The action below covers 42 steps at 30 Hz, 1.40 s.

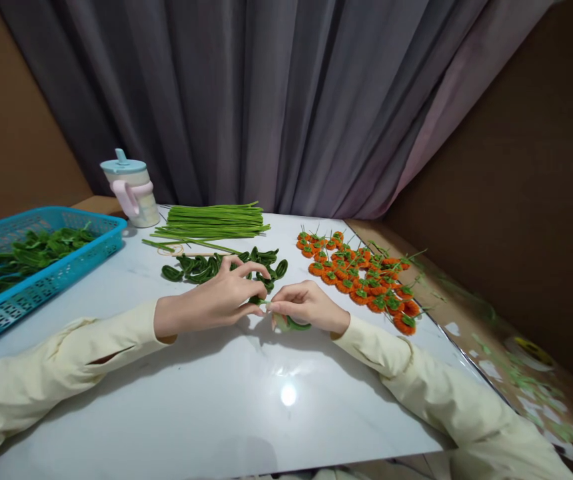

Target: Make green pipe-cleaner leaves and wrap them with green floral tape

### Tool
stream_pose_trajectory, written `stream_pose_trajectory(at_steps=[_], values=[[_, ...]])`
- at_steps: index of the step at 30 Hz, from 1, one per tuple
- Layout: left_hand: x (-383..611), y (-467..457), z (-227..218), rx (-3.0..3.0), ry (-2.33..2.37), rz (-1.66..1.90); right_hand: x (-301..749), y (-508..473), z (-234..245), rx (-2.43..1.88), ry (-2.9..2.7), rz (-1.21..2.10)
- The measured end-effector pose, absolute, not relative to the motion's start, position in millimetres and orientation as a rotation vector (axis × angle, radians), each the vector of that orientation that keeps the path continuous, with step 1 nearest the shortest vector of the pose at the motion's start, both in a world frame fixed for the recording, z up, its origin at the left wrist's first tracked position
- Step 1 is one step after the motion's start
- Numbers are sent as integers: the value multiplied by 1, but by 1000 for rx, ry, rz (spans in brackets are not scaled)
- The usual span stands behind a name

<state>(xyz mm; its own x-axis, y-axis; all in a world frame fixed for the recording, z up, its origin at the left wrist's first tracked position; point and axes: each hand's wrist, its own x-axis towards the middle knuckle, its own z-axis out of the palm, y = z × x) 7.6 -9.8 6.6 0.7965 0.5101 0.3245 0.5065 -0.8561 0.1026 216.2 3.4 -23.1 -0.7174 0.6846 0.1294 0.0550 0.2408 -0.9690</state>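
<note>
My left hand [221,297] and my right hand [306,305] meet at the middle of the white table [206,393], both pinched on one green pipe-cleaner piece [294,325] whose curved end sticks out under the right hand. Just behind the hands lies a heap of bent green pipe-cleaner leaves [226,265]. A bundle of straight green stems [214,222] lies further back. Several small orange flowers with green centres [361,280] are spread at the right of the hands.
A blue plastic basket [41,283] with more green pieces sits at the left edge. A lidded cup with a pink handle [131,189] stands at the back left. Grey curtain behind; the table's right edge drops to a brown patterned surface [516,360].
</note>
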Motion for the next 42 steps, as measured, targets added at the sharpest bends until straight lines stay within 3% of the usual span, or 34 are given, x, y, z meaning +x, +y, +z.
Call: stream_pose_trajectory(at_steps=[3,7,13,18,24,33,36,42], values=[[8,-11,4,3042,844,622,214,5,-28,-681,-1875,1629],[9,-12,1,3058,845,611,214,6,-30,-714,-1958,1475],[11,-15,8,2844,831,413,217,6,-29,-551,-2359,874],[12,-13,11,2154,930,163,214,5,-36,-319,-2559,290],[13,-9,6,1802,947,155,211,-1,-41,-309,-2612,-339],[13,-9,6,1744,904,120,212,2,-44,-501,-2500,68],[14,-14,5,2028,1041,99,212,2,-44,-547,-2573,132],[14,-25,-5,2695,1111,420,206,-5,-41,-646,-2614,286]])
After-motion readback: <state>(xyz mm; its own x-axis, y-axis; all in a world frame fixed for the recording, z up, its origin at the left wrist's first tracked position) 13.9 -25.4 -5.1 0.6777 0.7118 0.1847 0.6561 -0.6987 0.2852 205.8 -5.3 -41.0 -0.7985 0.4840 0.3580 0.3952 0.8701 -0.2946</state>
